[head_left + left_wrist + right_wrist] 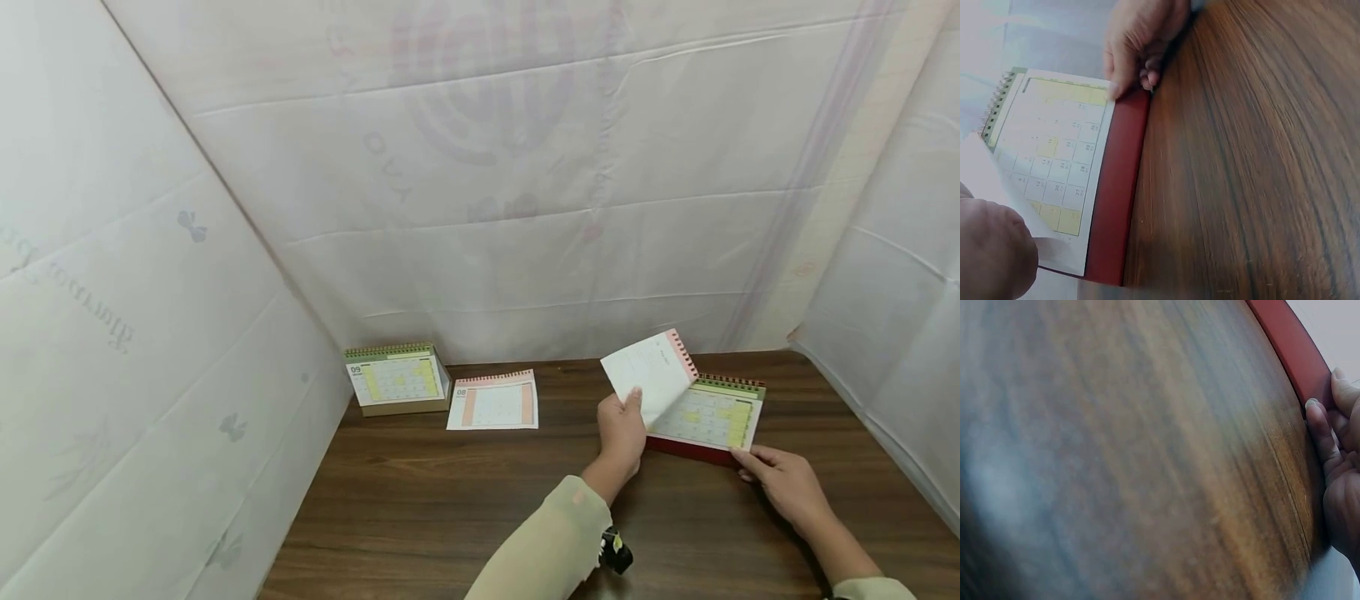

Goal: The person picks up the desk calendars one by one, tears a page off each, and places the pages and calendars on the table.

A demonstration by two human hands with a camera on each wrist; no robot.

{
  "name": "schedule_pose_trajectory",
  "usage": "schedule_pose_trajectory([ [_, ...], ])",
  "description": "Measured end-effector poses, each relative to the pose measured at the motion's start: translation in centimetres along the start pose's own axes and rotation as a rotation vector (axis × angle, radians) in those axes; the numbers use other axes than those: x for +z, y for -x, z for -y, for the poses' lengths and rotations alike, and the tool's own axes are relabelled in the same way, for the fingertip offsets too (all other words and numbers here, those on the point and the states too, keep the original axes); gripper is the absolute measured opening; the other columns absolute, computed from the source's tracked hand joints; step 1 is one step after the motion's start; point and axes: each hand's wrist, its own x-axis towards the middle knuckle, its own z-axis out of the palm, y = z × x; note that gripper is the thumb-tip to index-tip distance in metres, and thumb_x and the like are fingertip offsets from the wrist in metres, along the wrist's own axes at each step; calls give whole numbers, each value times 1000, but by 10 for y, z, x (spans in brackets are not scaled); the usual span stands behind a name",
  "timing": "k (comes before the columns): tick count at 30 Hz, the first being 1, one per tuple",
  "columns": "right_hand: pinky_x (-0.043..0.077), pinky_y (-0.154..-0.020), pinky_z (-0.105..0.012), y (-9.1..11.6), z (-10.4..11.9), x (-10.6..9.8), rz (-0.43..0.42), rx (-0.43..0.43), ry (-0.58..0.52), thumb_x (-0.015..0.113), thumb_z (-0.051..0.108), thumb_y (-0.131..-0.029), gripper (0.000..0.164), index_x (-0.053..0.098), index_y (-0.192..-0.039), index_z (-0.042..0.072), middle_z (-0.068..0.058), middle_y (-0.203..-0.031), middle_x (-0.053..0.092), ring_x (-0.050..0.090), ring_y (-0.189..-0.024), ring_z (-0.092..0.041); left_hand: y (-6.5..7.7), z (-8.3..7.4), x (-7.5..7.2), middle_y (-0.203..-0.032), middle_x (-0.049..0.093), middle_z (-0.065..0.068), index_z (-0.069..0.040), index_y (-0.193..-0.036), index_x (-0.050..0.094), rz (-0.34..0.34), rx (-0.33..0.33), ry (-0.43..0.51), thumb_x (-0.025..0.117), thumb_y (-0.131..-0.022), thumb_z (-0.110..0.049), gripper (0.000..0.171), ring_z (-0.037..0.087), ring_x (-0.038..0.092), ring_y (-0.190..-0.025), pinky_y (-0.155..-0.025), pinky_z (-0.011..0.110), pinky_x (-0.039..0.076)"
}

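Note:
In the head view my left hand (622, 429) pinches a white calendar page (652, 375) with a pink, hole-punched edge. The page is tilted up and overlaps the left part of a desk calendar (738, 421). That calendar has a red base (1119, 187), a spiral binding along its top and a green-and-yellow month sheet. My right hand (783, 483) grips its lower right corner, thumb at the front. In the left wrist view my left hand (997, 247) holds the page's curled edge. The right wrist view shows my right fingers (1319, 425) at the red base's end.
On the wooden table (450, 500), a second desk calendar (397, 379) marked 09 stands at the back left. A loose page (498, 404) marked 08 with a pink top lies beside it. White sheeting (480, 208) hangs behind and along both sides.

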Motion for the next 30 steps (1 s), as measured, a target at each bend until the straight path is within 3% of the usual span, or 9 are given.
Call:
schedule_pose_trajectory([
  [5, 47, -71, -16, 0, 0, 1, 5, 0, -4, 56, 55, -108, 65, 73, -131, -4, 0, -94, 82, 63, -78, 8, 0, 1, -1, -97, 79, 8, 0, -103, 78, -6, -23, 40, 64, -107, -17, 22, 13, 71, -86, -76, 25, 58],
  [9, 47, -71, -15, -1, 1, 1, 13, 2, -8, 56, 55, -108, 66, 72, -131, -4, 0, -97, 83, 62, -79, 10, 1, 2, -9, -97, 81, 8, -3, -103, 79, 46, 48, -46, 66, -106, -23, 24, 6, 69, -84, -74, 21, 56],
  [11, 47, -71, -15, -1, 1, 1, 9, 1, -10, 57, 56, -107, 65, 73, -130, -3, 0, -96, 82, 62, -78, 10, 2, 4, -14, -84, 77, 10, -4, -100, 80, 109, 138, -149, 67, -106, -28, 28, 1, 60, -72, -66, 16, 50],
  [14, 47, -70, -15, -1, 0, 0, 7, -7, -3, 56, 56, -107, 65, 75, -128, -2, 0, -96, 82, 63, -78, 9, 3, 5, -21, -95, 79, 8, -10, -106, 82, 220, 346, -387, 71, -103, -32, 25, -3, 61, -80, -74, 13, 51],
  [17, 47, -71, -13, 0, -1, -1, 9, -19, 2, 56, 57, -107, 64, 76, -127, -1, 0, -97, 82, 63, -78, 10, 3, 8, -25, -123, 76, 2, -19, -122, 79, 274, 627, -768, 74, -101, -33, 26, 5, 64, -112, -98, 19, 52],
  [18, 46, -71, -13, 0, -2, -1, 9, -24, 5, 56, 56, -108, 64, 76, -126, -1, 0, -97, 82, 63, -79, 10, 2, 10, -27, -139, 70, -1, -23, -129, 76, 262, 705, -890, 76, -97, -31, 33, 8, 59, -129, -108, 23, 50],
  [20, 45, -71, -13, 0, -2, 0, 4, -32, 7, 56, 57, -107, 62, 77, -124, 1, 1, -95, 82, 62, -79, 10, 0, 13, -30, -153, 59, 0, -26, -138, 69, 232, 829, -1101, 80, -88, -25, 52, 17, 52, -141, -115, 30, 47],
  [23, 44, -71, -14, 0, -2, 2, -10, -47, 7, 58, 54, -107, 59, 78, -121, 1, 4, -92, 81, 61, -78, 10, -1, 19, -35, -165, 43, 6, -23, -150, 56, 210, 891, -1285, 82, -75, -15, 79, 23, 46, -149, -118, 35, 46],
  [30, 42, -70, -11, 1, -1, 4, -62, -64, 8, 61, 50, -107, 52, 81, -114, 3, 7, -84, 79, 62, -75, 10, -3, 27, -44, -174, 34, 13, -10, -160, 44, 160, 1029, -1469, 80, -86, -21, 83, 25, 42, -156, -119, 35, 48],
])
